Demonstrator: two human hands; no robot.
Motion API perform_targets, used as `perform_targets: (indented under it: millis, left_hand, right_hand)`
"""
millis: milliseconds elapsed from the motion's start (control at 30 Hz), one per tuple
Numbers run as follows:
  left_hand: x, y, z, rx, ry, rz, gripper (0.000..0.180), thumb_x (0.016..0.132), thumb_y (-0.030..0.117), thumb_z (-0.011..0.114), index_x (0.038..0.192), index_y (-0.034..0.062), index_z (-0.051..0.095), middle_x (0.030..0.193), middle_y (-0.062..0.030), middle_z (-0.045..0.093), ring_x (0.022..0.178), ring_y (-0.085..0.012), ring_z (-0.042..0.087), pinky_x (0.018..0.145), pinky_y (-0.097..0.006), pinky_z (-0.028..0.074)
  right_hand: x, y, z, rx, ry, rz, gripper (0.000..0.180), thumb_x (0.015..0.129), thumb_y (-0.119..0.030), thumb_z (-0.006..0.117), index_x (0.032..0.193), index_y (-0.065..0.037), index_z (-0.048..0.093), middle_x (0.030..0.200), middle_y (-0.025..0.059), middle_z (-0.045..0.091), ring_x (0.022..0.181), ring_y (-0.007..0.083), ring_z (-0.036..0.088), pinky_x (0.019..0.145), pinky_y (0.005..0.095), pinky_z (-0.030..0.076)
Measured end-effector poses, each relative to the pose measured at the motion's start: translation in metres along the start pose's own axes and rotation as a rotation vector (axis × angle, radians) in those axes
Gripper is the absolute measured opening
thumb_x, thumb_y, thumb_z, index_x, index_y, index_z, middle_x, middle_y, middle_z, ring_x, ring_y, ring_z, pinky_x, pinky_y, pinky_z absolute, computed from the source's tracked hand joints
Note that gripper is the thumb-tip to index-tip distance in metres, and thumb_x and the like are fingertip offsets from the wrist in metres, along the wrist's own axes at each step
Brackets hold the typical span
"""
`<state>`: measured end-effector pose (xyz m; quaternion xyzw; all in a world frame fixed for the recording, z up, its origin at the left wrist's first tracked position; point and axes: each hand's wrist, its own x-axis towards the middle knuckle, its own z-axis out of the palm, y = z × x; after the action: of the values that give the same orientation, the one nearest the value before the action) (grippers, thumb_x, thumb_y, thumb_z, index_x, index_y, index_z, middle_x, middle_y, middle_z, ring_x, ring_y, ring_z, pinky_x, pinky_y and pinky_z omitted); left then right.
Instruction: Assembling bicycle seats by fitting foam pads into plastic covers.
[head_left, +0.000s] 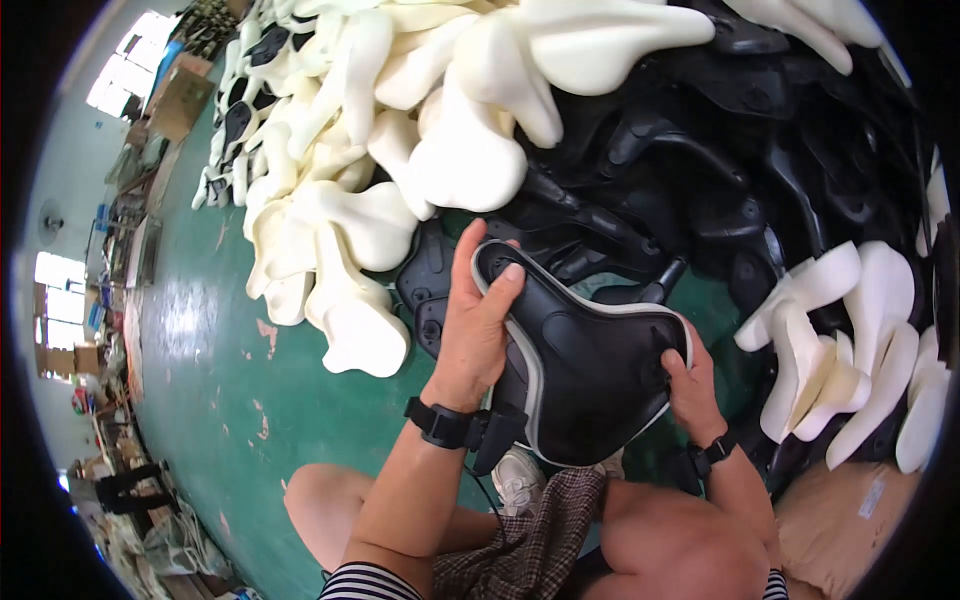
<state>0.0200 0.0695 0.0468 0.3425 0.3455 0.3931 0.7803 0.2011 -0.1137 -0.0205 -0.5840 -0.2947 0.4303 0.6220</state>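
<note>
Between my two hands is a black saddle-shaped shell (600, 370) with a pale foam edge running round its rim, tilted over my knees. My left hand (478, 330) is closed on its narrow upper end, the thumb lying on the black face and the fingers behind. Round the wider right side my right hand (693, 388) is closed, its thumb pressing near the edge. The fingertips of both hands are hidden behind the shell. Just beyond my left hand, another black shell (425, 270) lies on the floor.
A big heap of cream foam saddle pads (465, 150) rises ahead on the left. Dark shells (690, 150) are piled ahead on the right. More white foam pads (870, 320) and a brown sack (850, 525) sit at my right. The green floor (200, 380) stretches left toward cluttered shelves.
</note>
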Motion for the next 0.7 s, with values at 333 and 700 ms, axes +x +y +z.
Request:
perform_targets:
  millis: [333, 700]
  left_hand:
    - [-0.005, 0.005, -0.012, -0.162, 0.122, -0.111, 0.038, 0.086, 0.002, 0.065, 0.121, 0.0071, 0.049, 0.099, -0.0029, 0.059, 0.087, -0.0117, 0.06, 0.076, -0.026, 0.052]
    - [-0.004, -0.007, -0.015, -0.006, 0.198, 0.064, 0.035, 0.088, 0.004, 0.063, 0.12, 0.0066, 0.047, 0.096, -0.0016, 0.058, 0.085, -0.01, 0.057, 0.075, -0.023, 0.049]
  right_hand:
    - [0.001, -0.008, 0.002, -0.008, -0.112, -0.005, 0.06, 0.087, -0.034, 0.066, 0.133, -0.001, 0.046, 0.121, 0.0067, 0.056, 0.111, 0.0158, 0.052, 0.098, 0.0306, 0.04]
    - [0.006, -0.002, 0.01, -0.061, -0.109, 0.009, 0.056, 0.088, -0.031, 0.066, 0.131, -0.001, 0.048, 0.121, 0.0069, 0.056, 0.112, 0.0159, 0.051, 0.098, 0.0311, 0.04]
